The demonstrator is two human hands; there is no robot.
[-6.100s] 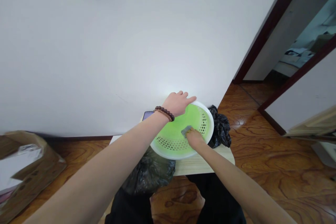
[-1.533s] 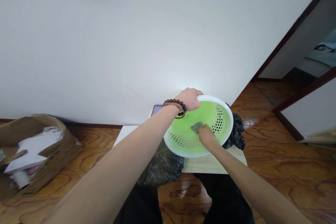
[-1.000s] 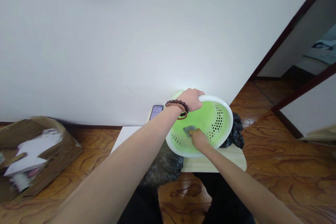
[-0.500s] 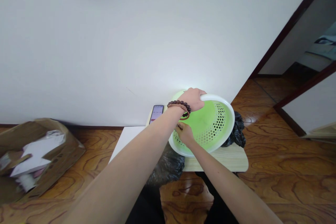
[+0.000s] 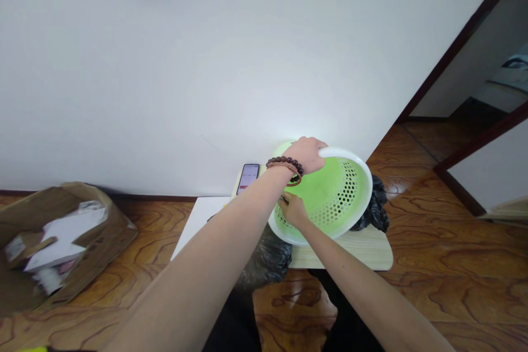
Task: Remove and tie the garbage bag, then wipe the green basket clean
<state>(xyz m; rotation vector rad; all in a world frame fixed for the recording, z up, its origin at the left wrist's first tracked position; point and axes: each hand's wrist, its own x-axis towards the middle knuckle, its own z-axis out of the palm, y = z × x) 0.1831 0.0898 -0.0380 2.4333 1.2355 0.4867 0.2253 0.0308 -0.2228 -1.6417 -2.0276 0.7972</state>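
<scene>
A green colander basket (image 5: 324, 176) with a white rim is tilted on its side, its open mouth facing me. My left hand (image 5: 307, 155), wearing a beaded bracelet (image 5: 285, 163) on the wrist, grips the upper rim. Below it, my right hand (image 5: 295, 209) reaches inside the basket near its left wall, fingers closed. Something small and dark shows at those fingertips, too hidden by the left forearm to name.
The basket rests on a small light-wood table (image 5: 367, 247) against the wall. A black plastic bag (image 5: 270, 256) lies left of it, another black bag (image 5: 374, 206) right. Near the wall is a phone (image 5: 248, 176). A cardboard box (image 5: 111, 245) with papers stands on the floor.
The whole view has shifted slightly. Both hands keep almost the same places on and in the basket, with the right fingers moving only a little.
</scene>
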